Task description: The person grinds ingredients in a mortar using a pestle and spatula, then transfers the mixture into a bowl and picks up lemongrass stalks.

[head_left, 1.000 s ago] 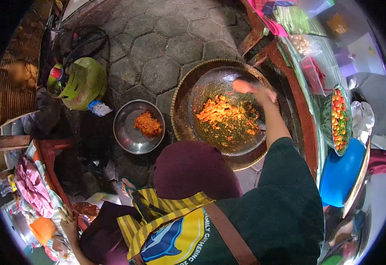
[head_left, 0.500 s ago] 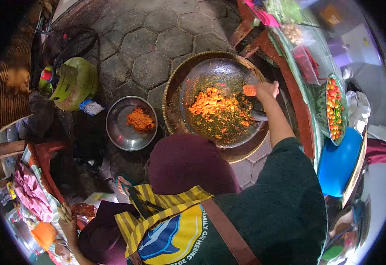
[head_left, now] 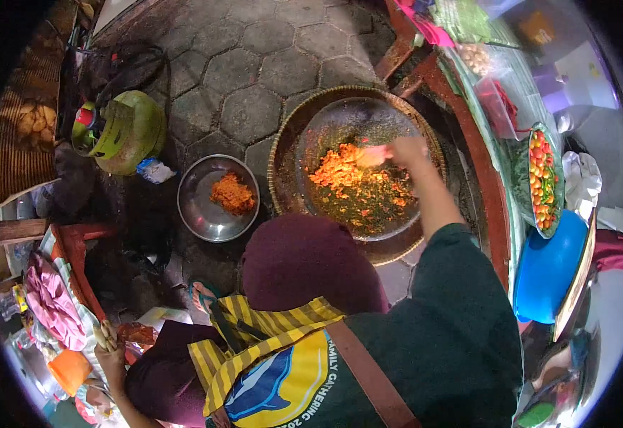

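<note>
Out in front, my right hand [head_left: 409, 153] is closed around an orange scraper [head_left: 374, 155], its blade at the edge of a chopped orange mash [head_left: 340, 170]. The mash lies in a wide dark stone dish [head_left: 329, 118] smeared with green and orange bits, set inside a round woven tray [head_left: 283, 135]. Left of it stands a metal bowl [head_left: 201, 217] with a smaller orange heap [head_left: 233, 194]. At the lower left, my left hand [head_left: 109, 344] rests beside a cluttered bench, its slightly bent fingers apart and nothing visible in them.
A green gas cylinder [head_left: 137, 135] stands on the paving at the upper left. Along the right side, a red-framed table [head_left: 493, 214] bears a dish of red and green chillies [head_left: 540, 178] and a blue basin [head_left: 550, 271]. A pink cloth [head_left: 54, 299] lies at the left.
My right hand has moved left and slightly down with the scraper, from the dish's right side to the mash. The view has shifted slightly.
</note>
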Demonstrator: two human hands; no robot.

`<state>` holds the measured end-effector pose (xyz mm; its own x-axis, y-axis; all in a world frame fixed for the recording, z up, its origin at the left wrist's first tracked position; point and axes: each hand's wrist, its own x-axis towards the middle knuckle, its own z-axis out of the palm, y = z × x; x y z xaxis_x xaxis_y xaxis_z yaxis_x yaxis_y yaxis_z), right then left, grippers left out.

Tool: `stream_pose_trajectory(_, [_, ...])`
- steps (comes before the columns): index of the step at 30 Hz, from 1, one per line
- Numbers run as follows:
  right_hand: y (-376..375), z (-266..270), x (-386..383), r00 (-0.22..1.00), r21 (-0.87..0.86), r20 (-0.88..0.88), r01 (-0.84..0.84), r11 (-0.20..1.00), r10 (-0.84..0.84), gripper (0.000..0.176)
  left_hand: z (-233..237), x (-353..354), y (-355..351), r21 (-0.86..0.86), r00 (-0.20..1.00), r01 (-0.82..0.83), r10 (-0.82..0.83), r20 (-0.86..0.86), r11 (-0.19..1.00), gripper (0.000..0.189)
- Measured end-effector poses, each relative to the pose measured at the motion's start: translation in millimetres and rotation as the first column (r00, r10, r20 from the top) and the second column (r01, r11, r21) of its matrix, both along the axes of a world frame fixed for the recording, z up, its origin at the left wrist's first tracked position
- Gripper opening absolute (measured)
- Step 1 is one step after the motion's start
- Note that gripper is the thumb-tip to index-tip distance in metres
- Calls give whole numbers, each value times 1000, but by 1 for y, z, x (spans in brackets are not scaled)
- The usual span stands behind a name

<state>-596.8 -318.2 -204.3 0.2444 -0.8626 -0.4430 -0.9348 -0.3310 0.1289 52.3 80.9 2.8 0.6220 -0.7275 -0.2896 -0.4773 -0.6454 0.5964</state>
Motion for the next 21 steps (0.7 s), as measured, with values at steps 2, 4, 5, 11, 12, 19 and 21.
stream_pose_trajectory(2, [-23,1,-41,955,-86,-206,200,976,-213,21,-5,10,11,29,997,5,-3,-74,1000,35])
stream_pose_trajectory(4, [-16,54,-30,863,-152,-296,382,912,-411,22,0,1,3,200,998,42,-51,37,979,33])
stream_pose_trajectory(5, [-16,47,-33,862,-151,-304,376,914,-405,22,-5,1,5,116,993,76,-86,84,990,30])
stream_pose_trajectory(11, [9,-10,28,966,118,-237,129,985,-99,20,-3,-4,-3,95,919,264,-281,276,960,19])
stream_pose_trajectory(12, [13,2,37,966,117,-237,131,984,-101,20,-2,-5,-5,49,965,197,-203,166,979,18])
stream_pose_trajectory(19, [85,46,-23,894,189,-203,436,880,-400,27,-10,7,-11,34,995,92,-91,-26,995,30])
stream_pose_trajectory(21, [110,63,-36,858,210,-279,493,844,-431,30,-7,3,-15,60,999,26,-23,-48,998,32])
